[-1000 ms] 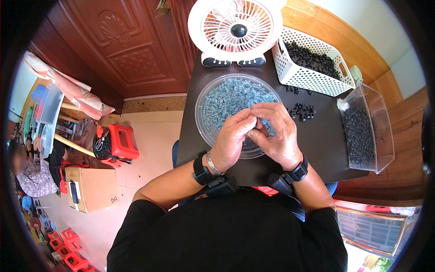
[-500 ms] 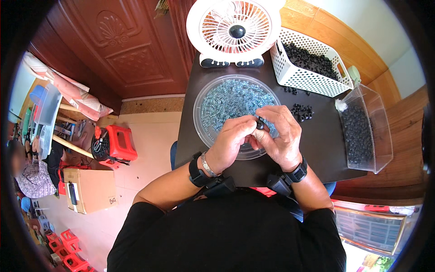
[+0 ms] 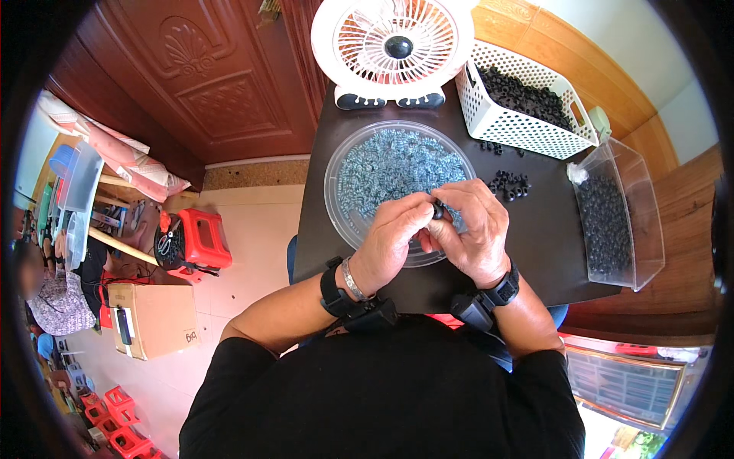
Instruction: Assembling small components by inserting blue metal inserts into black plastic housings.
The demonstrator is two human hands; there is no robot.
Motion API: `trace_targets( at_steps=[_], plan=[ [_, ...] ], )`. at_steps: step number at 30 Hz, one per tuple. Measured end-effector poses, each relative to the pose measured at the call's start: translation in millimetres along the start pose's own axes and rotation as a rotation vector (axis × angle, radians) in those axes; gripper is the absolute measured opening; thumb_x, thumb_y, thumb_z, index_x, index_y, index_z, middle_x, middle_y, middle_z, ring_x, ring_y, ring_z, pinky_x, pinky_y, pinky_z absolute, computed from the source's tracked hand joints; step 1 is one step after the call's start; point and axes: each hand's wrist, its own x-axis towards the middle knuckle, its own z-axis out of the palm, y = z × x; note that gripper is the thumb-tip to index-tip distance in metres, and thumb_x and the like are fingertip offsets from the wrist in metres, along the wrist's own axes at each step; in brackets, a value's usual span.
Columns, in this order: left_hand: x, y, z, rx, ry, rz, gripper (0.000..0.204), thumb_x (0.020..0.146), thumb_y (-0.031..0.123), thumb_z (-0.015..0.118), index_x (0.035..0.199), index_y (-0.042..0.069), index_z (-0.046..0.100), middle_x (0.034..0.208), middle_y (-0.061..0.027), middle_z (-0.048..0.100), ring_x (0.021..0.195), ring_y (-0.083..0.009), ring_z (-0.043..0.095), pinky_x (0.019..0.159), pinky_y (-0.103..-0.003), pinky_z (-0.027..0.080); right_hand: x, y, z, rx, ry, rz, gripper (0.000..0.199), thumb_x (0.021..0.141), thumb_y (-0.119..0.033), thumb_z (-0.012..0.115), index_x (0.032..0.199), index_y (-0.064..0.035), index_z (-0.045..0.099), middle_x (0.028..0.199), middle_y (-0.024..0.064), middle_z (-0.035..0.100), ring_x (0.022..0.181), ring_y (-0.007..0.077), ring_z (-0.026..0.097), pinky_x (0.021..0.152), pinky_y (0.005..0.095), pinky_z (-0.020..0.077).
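Observation:
A small black rounded piece [image 3: 438,210] is pinched at the fingertips, where my two hands meet above the near right part of a round clear tub [image 3: 331,195]. My left hand [image 3: 391,236] grips it from the left with thumb and forefinger. From the right, my right hand [image 3: 480,233] closes its thumb and fingers on the same piece. Small shiny bluish pieces [image 3: 401,164], spring-like in look, fill the tub. Whether a second part sits between the fingers is hidden. Loose black pieces [image 3: 508,186] lie on the dark table right of my right hand.
A white fan [image 3: 397,47] stands behind the tub. At the back right is a white perforated basket [image 3: 527,134] of black parts. A clear bin [image 3: 646,222] with more black parts stands at the table's right edge. Red stools [image 3: 205,241] and a cardboard box [image 3: 157,317] are on the floor left.
Both hands keep their pinch on the black piece, with only slight finger movement. The view has shifted a little.

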Motion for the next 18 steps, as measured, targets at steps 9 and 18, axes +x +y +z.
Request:
trace_targets(
  at_steps=[9, 18],
  plan=[
    [3, -5, 7, -0.179, 0.088, 0.052, 0.029, 0.098, 0.021, 0.045, 0.107, -0.002, 0.058, 0.096, -0.0064, 0.062, 0.084, -0.0108, 0.056, 0.076, -0.024, 0.042, 4, -4, 3, -0.04, -0.015, -0.034, 0.04, 0.062, -0.003, 0.077, 0.099, -0.004, 0.063, 0.093, 0.0102, 0.065, 0.083, 0.0275, 0.062, 0.073, 0.0365, 0.0519],
    [3, 2, 12, 0.156, 0.13, 0.072, 0.027, 0.098, 0.022, 0.047, 0.088, 0.0, 0.056, 0.075, -0.0034, 0.06, 0.071, -0.0095, 0.053, 0.067, -0.026, 0.043, 20, -12, -21, -0.426, -0.314, -0.076, 0.023, 0.068, -0.023, 0.074, 0.076, -0.01, 0.057, 0.07, 0.0048, 0.054, 0.064, 0.0221, 0.056, 0.057, 0.0341, 0.0457]
  ],
)
